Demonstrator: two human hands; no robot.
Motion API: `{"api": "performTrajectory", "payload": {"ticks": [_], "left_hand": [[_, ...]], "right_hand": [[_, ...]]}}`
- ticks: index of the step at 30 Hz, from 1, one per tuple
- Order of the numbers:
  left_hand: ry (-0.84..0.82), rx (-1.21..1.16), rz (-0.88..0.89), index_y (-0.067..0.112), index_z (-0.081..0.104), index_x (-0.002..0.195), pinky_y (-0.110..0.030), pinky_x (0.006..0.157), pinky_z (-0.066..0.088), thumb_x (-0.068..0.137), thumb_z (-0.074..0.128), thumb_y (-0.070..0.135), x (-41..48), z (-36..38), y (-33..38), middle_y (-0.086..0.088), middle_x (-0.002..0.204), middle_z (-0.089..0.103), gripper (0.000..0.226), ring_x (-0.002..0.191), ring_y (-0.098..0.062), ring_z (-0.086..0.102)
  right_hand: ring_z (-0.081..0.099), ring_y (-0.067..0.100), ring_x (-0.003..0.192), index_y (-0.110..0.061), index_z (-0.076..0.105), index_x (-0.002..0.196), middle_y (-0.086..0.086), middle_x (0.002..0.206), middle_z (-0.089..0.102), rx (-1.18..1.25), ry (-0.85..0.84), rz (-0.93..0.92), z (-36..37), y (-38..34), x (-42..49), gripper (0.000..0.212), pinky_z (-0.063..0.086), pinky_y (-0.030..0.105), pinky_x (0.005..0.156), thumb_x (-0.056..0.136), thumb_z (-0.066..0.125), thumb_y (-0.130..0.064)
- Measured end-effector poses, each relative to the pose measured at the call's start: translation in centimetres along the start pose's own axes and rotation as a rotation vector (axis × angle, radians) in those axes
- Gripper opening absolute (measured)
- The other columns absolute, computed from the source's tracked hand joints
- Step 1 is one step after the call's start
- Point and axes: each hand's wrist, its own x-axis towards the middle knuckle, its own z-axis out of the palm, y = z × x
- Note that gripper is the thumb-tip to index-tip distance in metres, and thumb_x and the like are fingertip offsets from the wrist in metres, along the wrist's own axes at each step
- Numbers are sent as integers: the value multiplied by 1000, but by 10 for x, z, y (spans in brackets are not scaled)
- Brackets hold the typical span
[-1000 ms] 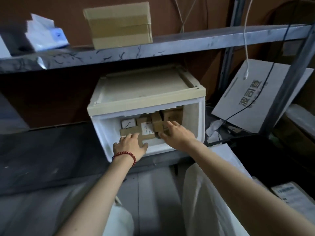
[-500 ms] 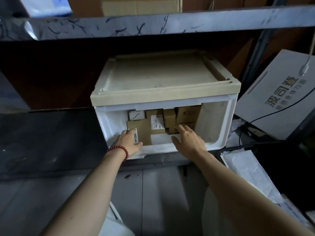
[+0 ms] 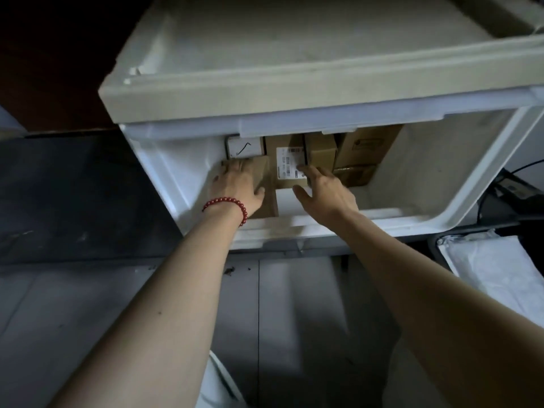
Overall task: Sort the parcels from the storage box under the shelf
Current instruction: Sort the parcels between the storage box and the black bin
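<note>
Left hand (image 3: 238, 187) has slid deeper onto the flat parcel (image 3: 269, 199).

Your white foam storage box (image 3: 382, 222) opens towards you, with a beige panel across its top. Inside at the near left a flat brown parcel (image 3: 266, 198) lies on the box floor, bearing a white barcode label (image 3: 290, 163). A small white parcel (image 3: 244, 147) stands just behind it at the far left, and brown cartons (image 3: 321, 154) are packed upright together to its right against the far wall.
</note>
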Motion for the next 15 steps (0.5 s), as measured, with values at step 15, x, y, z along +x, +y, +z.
{"api": "performTrajectory", "payload": {"ticks": [15], "left_hand": [[65, 73, -96, 5, 32, 142, -44, 114, 23, 90, 51, 40, 53, 37, -2, -18, 145, 30, 65, 136, -38, 21]], "right_hand": [[43, 28, 131, -22, 30, 147, 10, 143, 46, 274, -104, 83, 53, -3, 44, 54, 41, 46, 103, 97, 48, -35]]}}
